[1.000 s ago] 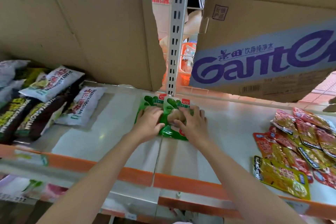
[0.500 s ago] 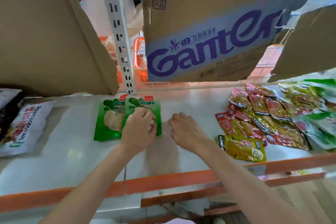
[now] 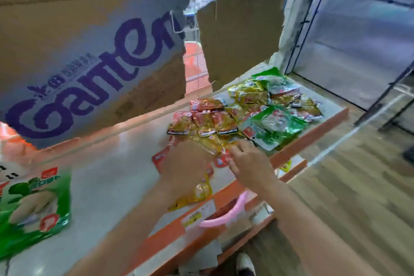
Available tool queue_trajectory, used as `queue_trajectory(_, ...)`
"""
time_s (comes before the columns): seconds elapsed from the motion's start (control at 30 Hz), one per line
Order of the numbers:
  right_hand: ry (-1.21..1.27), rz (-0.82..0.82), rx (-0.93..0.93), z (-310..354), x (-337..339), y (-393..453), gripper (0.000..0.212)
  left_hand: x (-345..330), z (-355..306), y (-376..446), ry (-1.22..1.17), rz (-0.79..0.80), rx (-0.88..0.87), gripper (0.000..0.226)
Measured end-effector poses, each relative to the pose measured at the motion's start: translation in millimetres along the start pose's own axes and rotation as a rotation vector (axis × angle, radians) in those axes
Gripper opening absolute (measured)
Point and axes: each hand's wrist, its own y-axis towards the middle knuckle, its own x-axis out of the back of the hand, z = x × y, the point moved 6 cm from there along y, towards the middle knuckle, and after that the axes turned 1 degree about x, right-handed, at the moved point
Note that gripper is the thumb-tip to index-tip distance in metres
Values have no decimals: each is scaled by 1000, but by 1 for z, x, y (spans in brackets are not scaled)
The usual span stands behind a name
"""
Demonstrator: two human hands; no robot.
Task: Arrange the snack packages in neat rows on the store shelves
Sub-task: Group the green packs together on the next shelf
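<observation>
Green packages (image 3: 33,208) lie flat at 8 o'clock on the shelf (image 3: 116,163). Loose snack pile (image 3: 246,119) at 2 o'clock remains unsorted. Left hand (image 3: 183,163) and right hand (image 3: 248,161) reach into its near edge; grips indistinct, cannot tell.

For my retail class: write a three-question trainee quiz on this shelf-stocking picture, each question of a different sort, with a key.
1. True or false: the green package lies on the shelf to the left of both hands.
2. Multiple choice: the left hand and right hand are at
A. the cardboard box
B. the near edge of the pile of red and yellow packets
C. the pink handle
3. Fill in: the strip along the shelf's front edge is coloured ____.

Key: 1 true; 2 B; 3 orange.
</observation>
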Motion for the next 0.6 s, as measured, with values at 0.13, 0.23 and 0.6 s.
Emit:
queue_trajectory(0.13, 28, -46, -126, -73, 6, 1, 40, -22, -47, 41, -128, 70, 1, 25)
queue_trajectory(0.23, 91, -156, -244, -122, 18, 1, 27, -37, -77, 74, -158, 124, -5, 33)
queue_trajectory(0.6, 81, -66, -272, -201, 11, 16, 31, -88, -123, 163, -196, 74, 334, 85)
